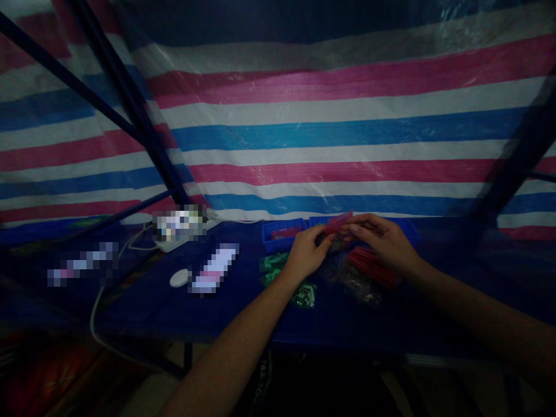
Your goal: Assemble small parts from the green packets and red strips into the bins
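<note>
Close together over the blue table [147, 301], both hands hold a small pink, thin, plastic-looking packet [340, 220]. My left hand [309, 250] pinches its lower left end with the thumb and fingers closed. My right hand [383, 238] has its fingertips closed on the packet's right side. Under the right hand lies a stack of red flat pieces [374, 269], with clear plastic bags [362, 286] in front of it. Green packets [273, 263] lie beside my left wrist. What the packet contains is too dark to make out.
Behind the hands stand a left blue tray [266, 233] and a right blue tray [410, 229]. To the left are a blurred-out phone-like slab [216, 267], a white round object [179, 278] and a white power strip [167, 245] with cables. Blue metal poles [150, 139] frame a striped sheet [330, 133].
</note>
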The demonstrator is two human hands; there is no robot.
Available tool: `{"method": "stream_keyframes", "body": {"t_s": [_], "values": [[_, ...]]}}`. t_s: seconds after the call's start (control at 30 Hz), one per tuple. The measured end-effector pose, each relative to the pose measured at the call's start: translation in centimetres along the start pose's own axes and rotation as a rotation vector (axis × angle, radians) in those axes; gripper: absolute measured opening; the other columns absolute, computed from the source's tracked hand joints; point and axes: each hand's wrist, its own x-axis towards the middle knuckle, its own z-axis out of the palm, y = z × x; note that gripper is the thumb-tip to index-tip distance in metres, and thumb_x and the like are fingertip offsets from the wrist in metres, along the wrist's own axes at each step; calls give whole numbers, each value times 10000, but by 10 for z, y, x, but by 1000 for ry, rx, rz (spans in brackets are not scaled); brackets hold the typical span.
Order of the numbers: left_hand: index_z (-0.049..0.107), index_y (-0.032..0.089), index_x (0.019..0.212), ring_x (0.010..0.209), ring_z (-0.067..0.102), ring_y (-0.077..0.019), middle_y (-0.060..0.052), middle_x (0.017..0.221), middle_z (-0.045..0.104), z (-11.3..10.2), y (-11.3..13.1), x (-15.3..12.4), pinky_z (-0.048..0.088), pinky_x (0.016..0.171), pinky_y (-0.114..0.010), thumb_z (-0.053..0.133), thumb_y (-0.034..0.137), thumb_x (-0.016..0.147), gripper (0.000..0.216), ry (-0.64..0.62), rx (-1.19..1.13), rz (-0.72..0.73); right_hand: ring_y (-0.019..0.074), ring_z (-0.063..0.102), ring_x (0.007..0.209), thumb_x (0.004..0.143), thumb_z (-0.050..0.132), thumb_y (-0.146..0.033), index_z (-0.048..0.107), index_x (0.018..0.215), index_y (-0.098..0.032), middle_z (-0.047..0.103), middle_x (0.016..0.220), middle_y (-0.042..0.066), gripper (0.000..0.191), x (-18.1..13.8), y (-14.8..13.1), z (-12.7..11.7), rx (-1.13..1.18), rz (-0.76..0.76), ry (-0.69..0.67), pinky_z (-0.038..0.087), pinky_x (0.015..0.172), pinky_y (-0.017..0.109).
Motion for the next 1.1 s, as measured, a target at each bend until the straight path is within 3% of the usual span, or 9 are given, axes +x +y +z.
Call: {"method": "stream_keyframes", "body": {"t_s": [0.13,0.27,0.4,0.6,0.77,0.9,1.0,1.1], "values": [[727,179,1049,812,640,-188,-53,927,735,-2,-2,2,489,734,-297,562,470,996,339,20,-82,-75,243,691,1058,799,832,-450,588,1264,-276,700,1154,75,553,5,8,-5,-101,-128,197,608,915,411],[736,174,1006,757,595,-167,-40,876,709,-2,2,2,440,687,-273,553,544,982,413,-33,-146,-97,249,680,1127,778,851,-443,549,1368,-290,702,1190,73,680,5,7,-7,-111,-82,135,572,999,422],[733,160,912,710,536,-149,-15,778,645,-3,5,1,372,632,-251,544,580,973,464,-70,-162,-116,244,722,1050,772,856,-440,682,1211,-248,759,1100,66,510,2,0,-5,-46,12,58,571,993,421],[670,142,764,648,483,-125,8,687,568,-4,6,1,315,582,-238,539,628,950,537,-106,-197,-173,193,731,874,704,906,-434,730,981,-217,778,961,46,393,3,3,-7,20,69,114,597,825,327],[692,163,1031,830,655,-168,-54,944,720,5,-1,0,487,764,-276,776,501,825,405,-135,-435,-196,157,696,756,717,900,-437,715,907,-229,749,876,13,336,6,7,-10,39,73,186,581,686,265],[640,168,1065,854,692,-173,-71,975,732,11,-7,2,531,836,-322,857,389,763,433,-71,-528,-209,156,688,711,737,882,-454,697,886,-235,734,822,2,323,6,5,-12,38,58,198,593,667,272],[593,171,1104,843,700,-161,-64,975,727,7,-9,6,542,808,-295,849,354,778,453,38,-630,-202,154,686,654,747,873,-462,682,897,-234,732,806,1,334,5,2,-10,54,78,182,598,632,283],[550,185,1152,810,698,-144,-34,942,707,-6,-15,14,544,750,-252,844,339,779,499,181,-668,-174,187,716,721,766,849,-495,681,909,-224,749,841,33,350,5,3,-9,27,76,160,595,613,288]]}}
